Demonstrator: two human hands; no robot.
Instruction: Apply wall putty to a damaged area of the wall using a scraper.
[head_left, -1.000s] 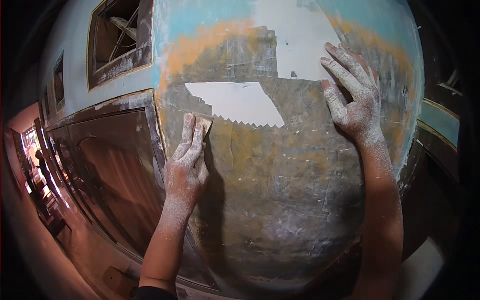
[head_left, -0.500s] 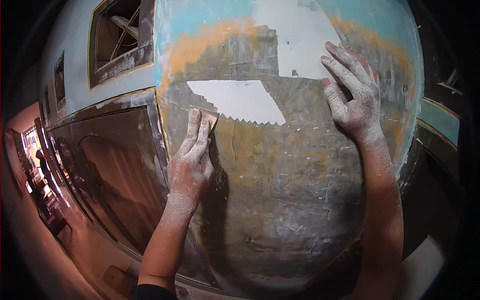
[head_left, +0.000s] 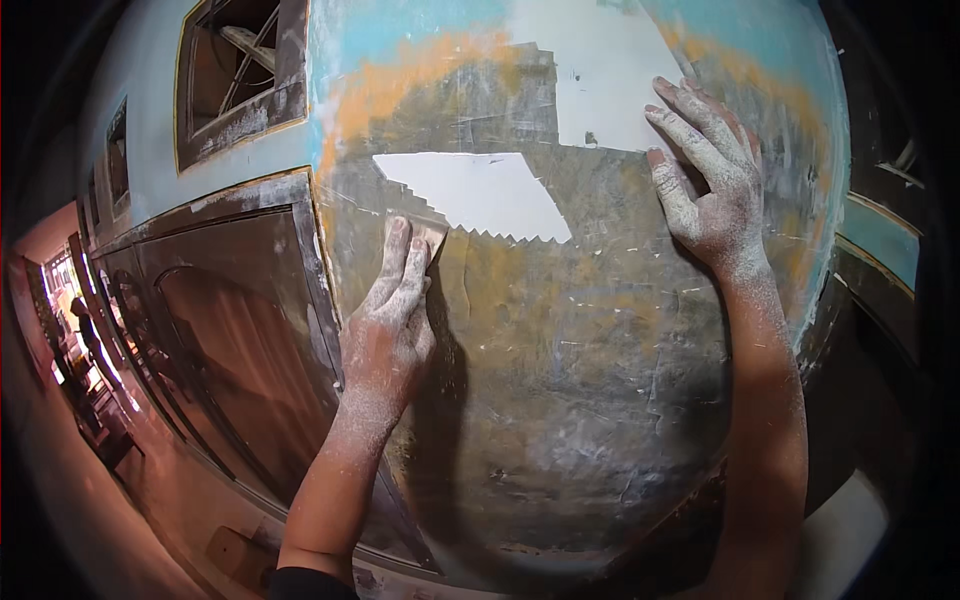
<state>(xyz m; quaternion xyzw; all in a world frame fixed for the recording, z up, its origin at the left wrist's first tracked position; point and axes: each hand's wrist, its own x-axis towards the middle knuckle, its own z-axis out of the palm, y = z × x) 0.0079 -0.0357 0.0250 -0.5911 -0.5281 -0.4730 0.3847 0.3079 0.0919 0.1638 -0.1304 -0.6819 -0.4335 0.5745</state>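
Observation:
My left hand [head_left: 385, 340], dusted with white powder, presses a small flat scraper blade [head_left: 425, 232] against the wall. Two fingers lie along the blade, and its edge meets the lower left side of a white patch [head_left: 490, 195]. That patch has a stepped left edge and a saw-toothed bottom edge. My right hand [head_left: 712, 180], also powdery, rests on the wall with its fingers spread, holding nothing. Its fingertips lie by the right side of a larger white patch [head_left: 610, 90]. Around both patches the wall surface [head_left: 560, 350] is worn brown and grey.
Faded turquoise and orange paint [head_left: 415, 65] covers the wall's upper part. On the left are a framed opening [head_left: 245, 70] and a dark wooden door [head_left: 240, 320]. Farther left, a bright passage holds a person [head_left: 85, 325] in the distance.
My left hand and the scraper blade have moved slightly right along the stepped edge, and a little of the white there is gone. My right hand stays in place on the wall.

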